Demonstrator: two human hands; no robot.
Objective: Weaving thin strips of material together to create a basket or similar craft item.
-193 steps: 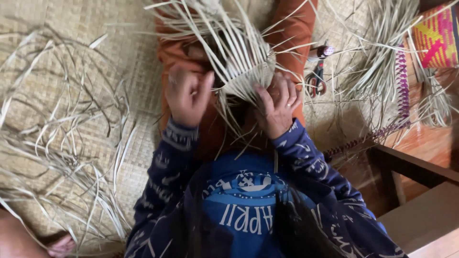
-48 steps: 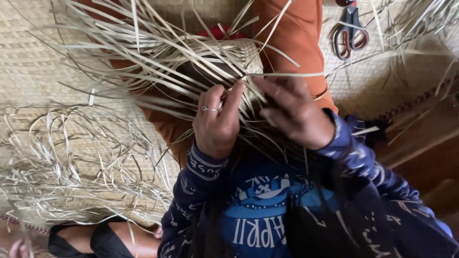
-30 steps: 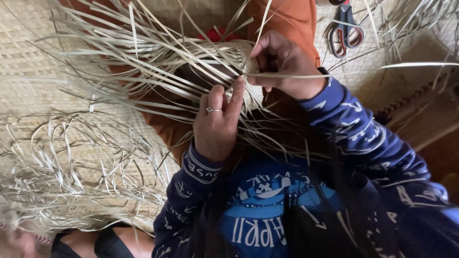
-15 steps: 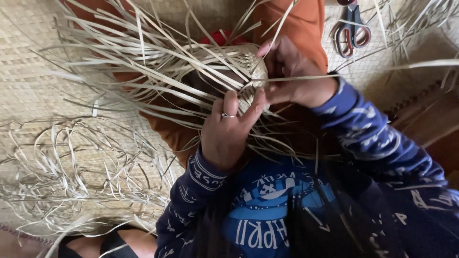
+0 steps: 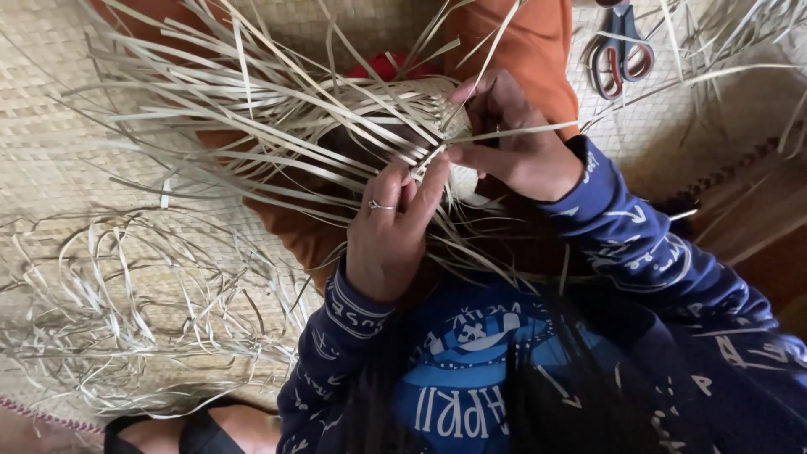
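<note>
Two hands, left hand (image 5: 388,231) and right hand (image 5: 513,143), pinch one half-woven basket's (image 5: 403,113) strips.

Both hands raised close together, fingers curled

Left hand (image 5: 388,240) back-up, ringed fingers bent forward; right hand (image 5: 514,143) pinching beside it, both blue-sleeved forearms angled inward.

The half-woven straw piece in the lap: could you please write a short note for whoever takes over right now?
Left hand: fingers pressed on the woven straw piece, pinching strips at its edge.
Right hand: grips the piece's woven end and one long strip running off to the right.
Piece rests on the lap; a small woven section is done, and many loose strip ends fan out leftward, still unwoven.
Spare strips lie heaped on the mat to the left; scissors lie on the mat at upper right.
</note>
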